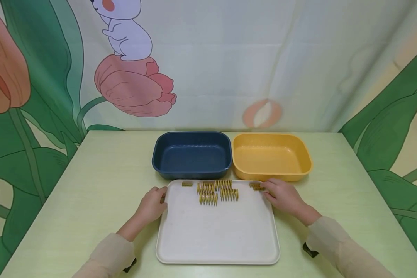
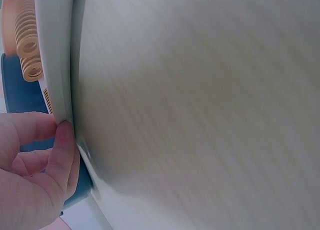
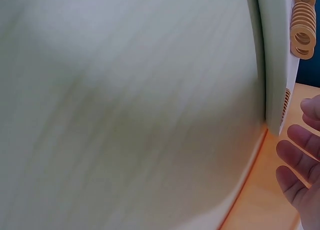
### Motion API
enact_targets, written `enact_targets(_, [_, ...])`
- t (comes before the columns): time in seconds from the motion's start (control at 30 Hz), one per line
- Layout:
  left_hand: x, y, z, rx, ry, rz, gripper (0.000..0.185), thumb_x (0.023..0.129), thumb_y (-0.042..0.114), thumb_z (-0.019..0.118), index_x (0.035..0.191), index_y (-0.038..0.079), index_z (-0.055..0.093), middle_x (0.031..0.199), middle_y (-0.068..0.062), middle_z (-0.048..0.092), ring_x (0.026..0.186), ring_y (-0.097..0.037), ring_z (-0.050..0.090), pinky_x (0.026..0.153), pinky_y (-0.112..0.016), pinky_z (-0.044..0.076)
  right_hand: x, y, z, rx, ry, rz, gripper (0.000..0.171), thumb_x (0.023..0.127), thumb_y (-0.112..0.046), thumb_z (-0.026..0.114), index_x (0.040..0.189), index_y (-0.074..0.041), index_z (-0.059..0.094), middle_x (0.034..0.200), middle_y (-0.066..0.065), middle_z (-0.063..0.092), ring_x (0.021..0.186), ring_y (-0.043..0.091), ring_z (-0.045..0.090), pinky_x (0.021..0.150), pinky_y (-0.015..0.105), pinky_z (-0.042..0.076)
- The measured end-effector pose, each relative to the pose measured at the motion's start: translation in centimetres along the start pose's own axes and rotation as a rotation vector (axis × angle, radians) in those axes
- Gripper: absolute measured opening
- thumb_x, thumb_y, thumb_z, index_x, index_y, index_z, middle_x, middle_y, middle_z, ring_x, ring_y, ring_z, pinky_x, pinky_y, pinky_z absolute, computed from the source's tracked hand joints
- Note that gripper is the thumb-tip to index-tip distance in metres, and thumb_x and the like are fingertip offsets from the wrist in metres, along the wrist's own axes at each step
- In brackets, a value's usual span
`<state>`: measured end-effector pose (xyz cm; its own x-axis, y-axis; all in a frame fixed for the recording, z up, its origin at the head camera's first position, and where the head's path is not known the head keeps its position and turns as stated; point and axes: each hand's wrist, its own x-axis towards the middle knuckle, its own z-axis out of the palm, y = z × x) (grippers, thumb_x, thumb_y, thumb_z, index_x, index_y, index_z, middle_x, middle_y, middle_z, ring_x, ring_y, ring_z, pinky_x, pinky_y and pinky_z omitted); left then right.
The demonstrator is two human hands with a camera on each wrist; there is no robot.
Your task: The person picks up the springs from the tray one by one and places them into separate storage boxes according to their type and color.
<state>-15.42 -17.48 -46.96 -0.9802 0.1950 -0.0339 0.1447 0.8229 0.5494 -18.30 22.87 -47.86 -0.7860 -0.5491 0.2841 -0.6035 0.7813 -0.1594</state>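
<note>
A white tray [image 1: 218, 231] lies on the table with gold coil springs along its back part. Several large springs [image 1: 208, 199] are grouped near the middle. One small spring [image 1: 187, 184] sits at the back left, and two small springs [image 1: 255, 186] at the back right. My left hand [image 1: 152, 202] pinches the tray's left rim near the back corner; the left wrist view shows its fingertips [image 2: 64, 132] at the rim. At the back right corner, my right hand [image 1: 283, 195] is beside the small springs, its fingers [image 3: 295, 152] loosely bent and apart.
Behind the tray stand a dark blue bin [image 1: 191, 172] and, to its right, a yellow bin [image 1: 272, 175], side by side. The pale green table [image 1: 100, 173] extends to both sides. A printed curtain [image 1: 222, 77] hangs behind the table.
</note>
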Motion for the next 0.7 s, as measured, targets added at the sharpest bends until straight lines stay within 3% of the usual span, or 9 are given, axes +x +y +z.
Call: enact_targets(0.7, [0.1, -0.15, 0.09, 0.025, -0.01, -0.027, 0.012, 0.08, -0.008, 0.058, 0.081, 0.002, 0.05, 0.073, -0.006, 0.039, 0.07, -0.02, 0.039, 0.061, -0.028, 0.03, 0.39, -0.14, 1.04, 0.002, -0.045, 0.096, 0.02, 0.084, -0.012, 0.075, 0.101, -0.003, 0.071, 0.096, 0.008, 0.067, 0.076, 0.017, 0.059, 0.07, 0.036, 0.053])
